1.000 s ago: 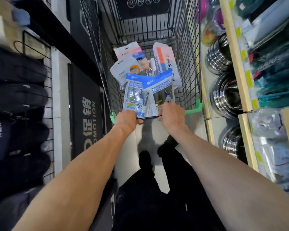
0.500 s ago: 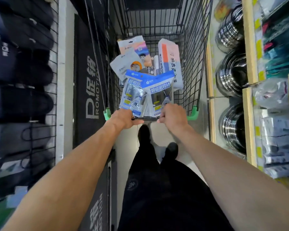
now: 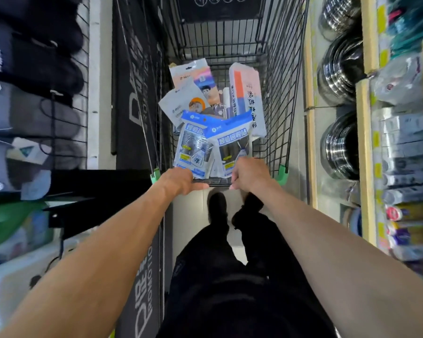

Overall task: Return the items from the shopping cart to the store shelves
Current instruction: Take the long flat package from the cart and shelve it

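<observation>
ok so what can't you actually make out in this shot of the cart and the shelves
Head view, the only one:
- Cart handle: mostly covered by the left hand and right hand gripping it.
- Small items deep in the cart: hidden behind the two blue-topped packets.
- Shelf goods at right: blurred, labels unreadable.
- Cart wheels and base: out of sight below the basket.
- Stacked steel bowls: partly behind the shelf upright.
</observation>
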### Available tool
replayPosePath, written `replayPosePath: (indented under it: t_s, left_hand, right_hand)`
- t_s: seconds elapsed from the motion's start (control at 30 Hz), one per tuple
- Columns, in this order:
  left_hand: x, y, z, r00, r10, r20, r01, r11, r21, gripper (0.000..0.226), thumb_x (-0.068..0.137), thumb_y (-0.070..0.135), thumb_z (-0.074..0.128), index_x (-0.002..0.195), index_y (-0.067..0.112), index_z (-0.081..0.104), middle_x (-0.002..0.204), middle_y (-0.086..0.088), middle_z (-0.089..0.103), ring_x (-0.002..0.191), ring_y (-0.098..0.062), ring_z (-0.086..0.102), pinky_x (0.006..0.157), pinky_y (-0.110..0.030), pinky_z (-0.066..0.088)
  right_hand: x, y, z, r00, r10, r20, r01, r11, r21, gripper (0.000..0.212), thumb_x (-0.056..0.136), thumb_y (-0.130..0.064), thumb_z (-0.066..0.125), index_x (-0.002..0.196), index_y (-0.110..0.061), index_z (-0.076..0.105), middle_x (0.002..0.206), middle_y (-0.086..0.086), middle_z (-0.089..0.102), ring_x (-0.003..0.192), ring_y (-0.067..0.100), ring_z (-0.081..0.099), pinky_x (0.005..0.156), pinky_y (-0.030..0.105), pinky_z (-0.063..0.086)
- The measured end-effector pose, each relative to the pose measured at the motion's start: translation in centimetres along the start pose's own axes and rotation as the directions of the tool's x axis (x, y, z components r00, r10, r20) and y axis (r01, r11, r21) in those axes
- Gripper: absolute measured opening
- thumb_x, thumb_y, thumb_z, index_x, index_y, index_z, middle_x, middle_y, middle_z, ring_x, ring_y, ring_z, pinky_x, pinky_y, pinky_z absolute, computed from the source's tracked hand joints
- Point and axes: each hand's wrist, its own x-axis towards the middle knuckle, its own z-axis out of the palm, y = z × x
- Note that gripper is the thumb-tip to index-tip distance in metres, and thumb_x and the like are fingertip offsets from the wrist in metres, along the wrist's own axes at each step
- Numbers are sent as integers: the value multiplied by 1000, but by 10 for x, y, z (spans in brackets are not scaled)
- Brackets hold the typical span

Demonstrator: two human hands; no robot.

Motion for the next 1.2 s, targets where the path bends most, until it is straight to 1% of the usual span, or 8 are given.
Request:
replayPosePath:
  t_s: [0.17,0.43,0.6,0.73,0.87,0.97,1.1,1.2]
  left_hand:
    - [-26,5,55,1000,5,21,-5,1000,-10,128,39,106,12,123,23,61,112,-1,68,100,-25,63,86,-39,51]
    - [-62,32,99,1000,-13,-5,13,981,193,64,80,84,45,83,21,57,97,3,66,95,-22,62,86,-38,50]
    - [-49,49,53,957,55,-285,-85,992,-94,39,95,54,52,93,17,63,97,-4,66,95,-27,62,78,-36,46]
    - [3,56,-8,889,-14,-457,-172,915,-364,18,93,36,62,82,21,61,86,-3,67,84,-22,64,69,-28,43]
    - [81,65,-54,867,-55,-495,-251,810,-530,13,90,22,65,94,10,66,93,-12,70,92,-30,68,78,-37,55]
    - [129,69,-71,887,-62,-458,-252,765,-593,24,86,25,70,104,10,64,97,-11,68,89,-27,65,87,-43,56]
    - [178,70,-82,928,-49,-370,-155,852,-500,56,76,38,76,121,10,61,115,-10,68,108,-25,64,95,-39,53]
    - [204,77,-88,950,-87,-299,-80,859,-506,62,82,29,73,137,12,49,129,-7,60,123,-25,56,102,-33,45]
  right_hand:
    - [-38,11,43,997,-24,75,24,1000,-7,31,66,-38,90,89,-21,79,91,-1,77,91,20,71,87,32,55]
    - [-83,27,97,995,-70,71,67,997,38,32,69,-41,89,90,-18,78,92,1,77,93,22,71,88,35,56]
    - [-85,36,110,997,55,61,-70,961,267,30,71,-38,86,87,-15,77,83,4,72,81,26,68,82,34,58]
    - [-57,49,107,919,387,-82,-201,635,746,19,80,-28,63,64,-17,67,69,7,63,68,26,57,64,34,46]
    - [-24,53,87,825,556,104,-276,236,932,16,91,-17,57,89,-5,66,93,18,66,86,29,59,72,35,41]
    - [20,55,107,774,568,280,-353,19,936,33,75,-38,59,95,-13,63,90,10,64,79,23,56,75,41,46]
    - [57,55,119,714,544,440,-444,-133,886,43,83,-36,58,110,-4,68,95,11,67,80,26,63,66,33,46]
    - [69,53,129,646,585,490,-497,-166,852,41,96,-30,56,122,1,61,119,16,67,99,31,64,87,36,53]
